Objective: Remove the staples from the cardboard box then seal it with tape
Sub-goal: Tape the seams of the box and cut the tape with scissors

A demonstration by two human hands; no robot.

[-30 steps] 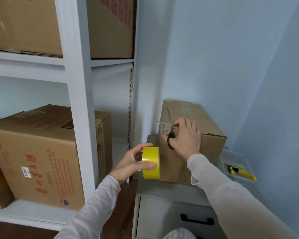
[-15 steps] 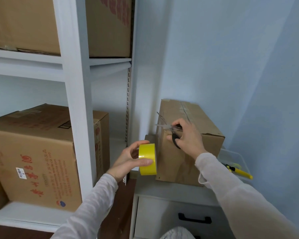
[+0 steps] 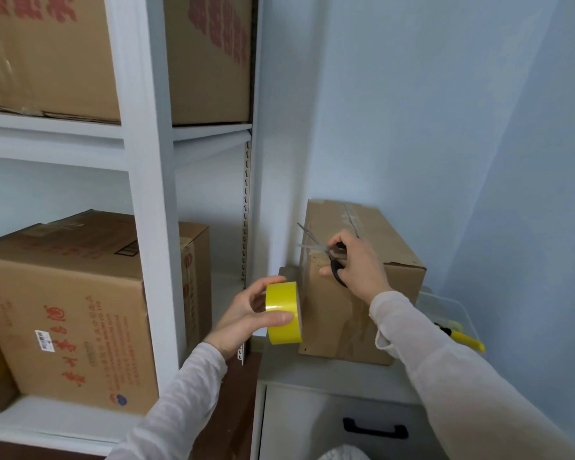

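Observation:
A brown cardboard box [image 3: 389, 240] stands on a white drawer cabinet [image 3: 316, 376], its top seam taped over. My left hand [image 3: 243, 315] grips a yellow tape roll [image 3: 283, 313] just left of the box's near face, and a strip of tape runs from the roll up that face. My right hand [image 3: 359, 265] holds black-handled scissors [image 3: 329, 254] at the box's upper left edge. The blades are spread apart and point left over the box corner.
A white shelf unit [image 3: 146, 194] stands on the left with several large cardboard boxes [image 3: 67, 303]. A clear plastic bin [image 3: 452, 310] right of the box holds a yellow utility knife [image 3: 462, 336]. The cabinet drawer has a black handle [image 3: 374, 429]. Blue walls close the corner.
The scissor blades have spread apart at the box's upper left edge. The left hand with the tape roll has shifted slightly left, away from the box face.

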